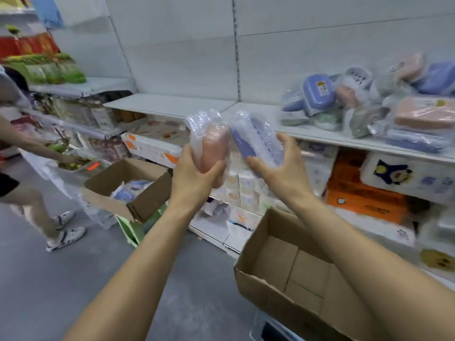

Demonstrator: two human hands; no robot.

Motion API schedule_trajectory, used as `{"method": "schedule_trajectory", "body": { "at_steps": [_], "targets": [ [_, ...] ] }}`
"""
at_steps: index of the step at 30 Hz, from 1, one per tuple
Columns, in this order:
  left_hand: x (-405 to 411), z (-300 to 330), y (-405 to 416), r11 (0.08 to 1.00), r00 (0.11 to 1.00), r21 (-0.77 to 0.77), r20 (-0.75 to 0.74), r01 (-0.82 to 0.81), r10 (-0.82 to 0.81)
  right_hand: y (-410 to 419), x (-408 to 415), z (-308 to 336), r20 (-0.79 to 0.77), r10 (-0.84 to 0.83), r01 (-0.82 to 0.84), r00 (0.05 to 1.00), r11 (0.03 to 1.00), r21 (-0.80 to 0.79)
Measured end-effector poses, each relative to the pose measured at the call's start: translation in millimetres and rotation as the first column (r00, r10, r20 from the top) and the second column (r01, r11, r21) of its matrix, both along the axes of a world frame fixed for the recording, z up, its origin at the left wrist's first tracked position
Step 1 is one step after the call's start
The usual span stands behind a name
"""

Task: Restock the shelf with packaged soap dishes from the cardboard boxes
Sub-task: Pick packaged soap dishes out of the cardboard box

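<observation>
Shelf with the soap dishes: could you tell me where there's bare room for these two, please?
The white shelf is bare from its left end to the heap of bagged soap dishes. The right part is crowded; only a thin front strip stays free.

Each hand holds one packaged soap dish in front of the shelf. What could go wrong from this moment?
1. The pile of packaged dishes on the shelf is loose and uneven; adding more there may make some slide off.
2. The wrapping looks slippery: the pink dish in the left hand or the purple dish in the right hand might slip.
</observation>
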State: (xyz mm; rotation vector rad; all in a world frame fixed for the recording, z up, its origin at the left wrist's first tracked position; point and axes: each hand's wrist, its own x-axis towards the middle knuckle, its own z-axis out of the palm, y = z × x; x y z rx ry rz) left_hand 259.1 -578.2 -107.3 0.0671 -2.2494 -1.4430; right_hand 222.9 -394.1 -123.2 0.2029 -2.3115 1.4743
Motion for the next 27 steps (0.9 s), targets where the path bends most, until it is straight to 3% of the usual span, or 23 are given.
{"method": "schedule_trajectory", "body": {
  "at_steps": [6,12,27],
  "targets": [
    [-33,-5,-152,0.999,0.998,-0.027,0.042,-0.040,0.042,-148,-41,-12,0.073,0.046,-0.043,0.996,0.998,-0.038],
    [-94,-23,-251,0.999,0.997,0.024,0.063,-0.047,0.046,-251,-108,-29,0.135,0.059,-0.057,0.989,0.998,-0.020],
    [-356,-80,-520,0.996,0.965,0.047,0.257,-0.070,0.056,-508,-357,-93,0.437,0.178,-0.151,0.882,0.984,-0.095]
  ]
}}
